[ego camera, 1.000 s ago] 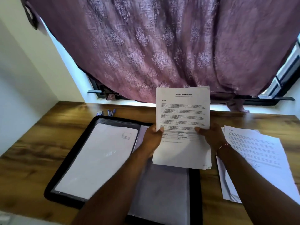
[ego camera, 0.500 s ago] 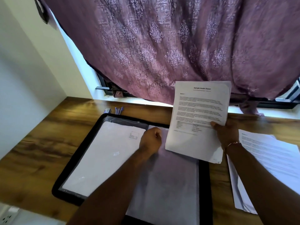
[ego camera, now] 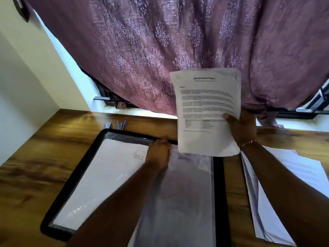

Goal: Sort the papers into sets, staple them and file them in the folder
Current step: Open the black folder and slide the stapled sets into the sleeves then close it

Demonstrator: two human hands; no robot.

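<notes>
An open black folder [ego camera: 74,177] lies on the wooden desk, with a filed sheet [ego camera: 99,182] in its left pocket and clear plastic sleeves [ego camera: 185,196] on its right half. My left hand [ego camera: 158,155] pinches the top edge of a sleeve near the folder's spine. My right hand [ego camera: 243,129] holds a printed set of papers [ego camera: 204,107] upright above the folder's top right corner, thumb on the front page.
A loose pile of printed sheets [ego camera: 293,177] lies on the desk to the right of the folder. A stapler [ego camera: 108,125] and pens [ego camera: 121,124] sit behind the folder. A purple curtain [ego camera: 160,50] hangs over the window at the back.
My left hand let go of the paper set and dropped to the folder's sleeve. My right hand alone lifted the set up and to the right.
</notes>
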